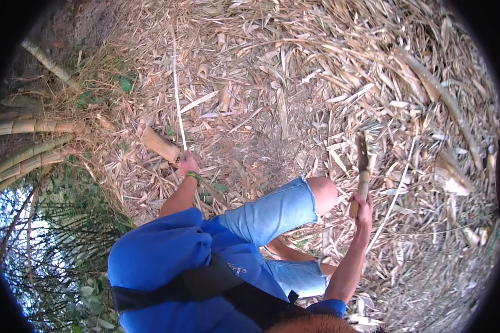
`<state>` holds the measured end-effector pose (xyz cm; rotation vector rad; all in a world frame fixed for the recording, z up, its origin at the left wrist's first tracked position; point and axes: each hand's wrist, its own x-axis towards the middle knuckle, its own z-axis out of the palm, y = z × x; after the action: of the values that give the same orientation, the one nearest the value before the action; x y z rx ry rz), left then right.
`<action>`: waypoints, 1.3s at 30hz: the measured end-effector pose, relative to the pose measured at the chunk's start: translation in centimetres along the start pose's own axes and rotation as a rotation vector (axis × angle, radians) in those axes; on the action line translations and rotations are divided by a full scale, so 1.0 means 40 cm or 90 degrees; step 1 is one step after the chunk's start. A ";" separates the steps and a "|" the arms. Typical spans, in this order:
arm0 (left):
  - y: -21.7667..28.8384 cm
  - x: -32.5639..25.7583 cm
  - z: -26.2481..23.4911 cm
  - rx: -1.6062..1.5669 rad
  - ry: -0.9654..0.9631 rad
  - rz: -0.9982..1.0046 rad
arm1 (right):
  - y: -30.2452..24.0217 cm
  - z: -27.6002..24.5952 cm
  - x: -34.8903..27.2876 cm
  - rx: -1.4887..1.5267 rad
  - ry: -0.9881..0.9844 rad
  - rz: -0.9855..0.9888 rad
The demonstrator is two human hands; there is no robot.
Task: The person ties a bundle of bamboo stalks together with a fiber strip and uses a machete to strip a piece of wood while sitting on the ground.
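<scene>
Toward the left, my left hand (pixel 188 164) is closed on the near end of a long, thin, pale bamboo strip (pixel 177 89), which stretches away toward the far side. Right beside that hand lies a thick cut length of bamboo (pixel 159 143), its near end by my fingers; I cannot tell if they touch. On the right, my right hand (pixel 363 207) wraps round the wooden handle of a knife (pixel 363 158). Its dark blade has small holes and points away from me. My bent knee (pixel 321 195) sits between the two hands.
Dry bamboo leaves and sheaths (pixel 316 66) cover the ground. Another pale strip (pixel 394 197) lies right of my right forearm. Standing bamboo stems (pixel 33 127) rise at the left. A long curved bamboo piece (pixel 447 100) and a broken chunk (pixel 451 176) lie at the right.
</scene>
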<state>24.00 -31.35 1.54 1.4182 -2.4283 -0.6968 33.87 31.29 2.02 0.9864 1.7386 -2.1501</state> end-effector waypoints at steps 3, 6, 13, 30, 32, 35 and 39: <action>0.047 0.158 -0.162 -0.142 -0.007 0.044 | -0.179 -0.002 -0.161 -0.003 0.064 0.005; 0.171 0.135 -0.296 -0.361 -0.102 -0.069 | -0.370 -0.003 -0.282 0.101 0.060 0.001; 0.568 0.131 -0.707 -0.751 -0.371 -0.324 | -0.810 0.259 -0.451 0.062 -0.018 0.143; 1.423 0.257 -0.885 -1.049 -0.386 -0.273 | -1.711 1.131 -0.431 -0.125 -0.718 -0.256; 1.447 0.292 -0.830 -1.025 -0.329 -0.275 | -1.769 1.183 -0.391 -0.108 -0.782 -0.265; 1.564 0.274 -0.805 -0.908 -0.117 -0.351 | -1.877 1.227 -0.350 -0.120 -0.878 -0.257; 1.640 0.269 -0.784 -0.875 0.072 -0.393 | -1.987 1.279 -0.342 -0.093 -0.957 -0.232</action>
<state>-16.94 -22.27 61.90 1.3425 -0.8076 -1.8036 -17.72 3.16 77.31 -0.9201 1.1599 -1.8540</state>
